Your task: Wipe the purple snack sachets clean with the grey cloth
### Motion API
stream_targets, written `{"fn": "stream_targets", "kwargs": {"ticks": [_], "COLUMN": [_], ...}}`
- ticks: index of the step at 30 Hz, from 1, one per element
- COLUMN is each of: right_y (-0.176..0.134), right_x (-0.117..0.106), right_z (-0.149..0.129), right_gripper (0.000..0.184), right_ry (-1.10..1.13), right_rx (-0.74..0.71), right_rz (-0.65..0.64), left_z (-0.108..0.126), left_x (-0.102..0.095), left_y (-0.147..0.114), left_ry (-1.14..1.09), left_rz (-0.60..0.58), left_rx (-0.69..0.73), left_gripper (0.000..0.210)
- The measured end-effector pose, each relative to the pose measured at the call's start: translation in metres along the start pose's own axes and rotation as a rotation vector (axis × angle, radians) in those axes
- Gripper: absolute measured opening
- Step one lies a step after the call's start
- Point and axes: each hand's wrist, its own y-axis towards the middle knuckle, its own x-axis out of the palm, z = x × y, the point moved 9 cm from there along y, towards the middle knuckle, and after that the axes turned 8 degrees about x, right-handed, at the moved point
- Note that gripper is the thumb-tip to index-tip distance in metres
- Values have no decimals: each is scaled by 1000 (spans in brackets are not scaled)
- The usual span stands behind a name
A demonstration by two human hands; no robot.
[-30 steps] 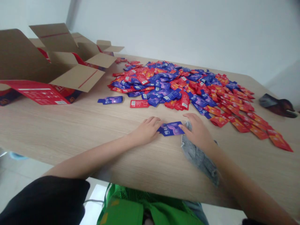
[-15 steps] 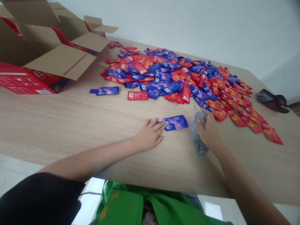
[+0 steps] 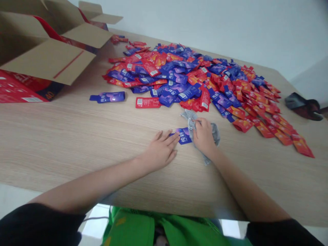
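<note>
A purple-blue pouch [image 3: 183,136] with white characters lies flat on the wooden table. My left hand [image 3: 162,148] rests with fingers stretched out, its fingertips pressing the pouch's spout end. In my right hand [image 3: 204,136] is a crumpled grey cloth [image 3: 215,132], lying over the pouch's right half and hiding it. The fingers of my right hand are closed on the cloth. Behind my hands a red pouch [image 3: 148,103] lies with its barcode side up, and another purple-blue pouch [image 3: 107,97] lies to its left.
A large heap of red and purple-blue pouches [image 3: 174,77] spreads along the back of the table [image 3: 77,136]. Open cardboard boxes [image 3: 30,87] stand at the left. A dark object [image 3: 303,106], perhaps sunglasses, sits at the far right.
My right hand has moved left with the grey cloth, from the bare table beside the pouch onto its right half. My left hand stays on the spout end.
</note>
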Motion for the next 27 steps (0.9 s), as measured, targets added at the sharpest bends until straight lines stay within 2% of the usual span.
{"fn": "stream_targets", "kwargs": {"ticks": [4,7,9,11,14,16,18,20,24,27], "right_y": [-4,-6,-5,-1,6,7,6,4,-3,-3], "right_x": [-6,-22,-36,-41,-25,-7,4,6,-1,-6], "right_z": [24,24,9,-19,-66,-79,-72,-53,-4,18], "right_gripper": [38,39,41,42,41,39,39,41,43,44], "right_ry": [50,114,170,210,169,103,47,10,-33,-36], "right_rx": [42,100,100,33,-154,-222,-209,-152,-21,24], "right_rz": [40,123,184,186,33,-75,-115,-104,-50,-38], "left_z": [-5,-5,-5,-6,-6,-5,-4,-1,3,1], "left_x": [1,3,4,4,4,3,0,-3,-4,-3], "left_y": [-1,-2,-3,-3,-3,-3,-3,-3,-2,-1], "left_ry": [-45,-70,-74,-70,-54,-36,-11,13,40,42], "left_rz": [-27,-53,-67,-71,-75,-73,-56,-44,-57,-84], "left_rx": [8,45,72,81,78,68,49,43,54,81], "left_gripper": [53,52,51,51,49,47,46,47,50,54]}}
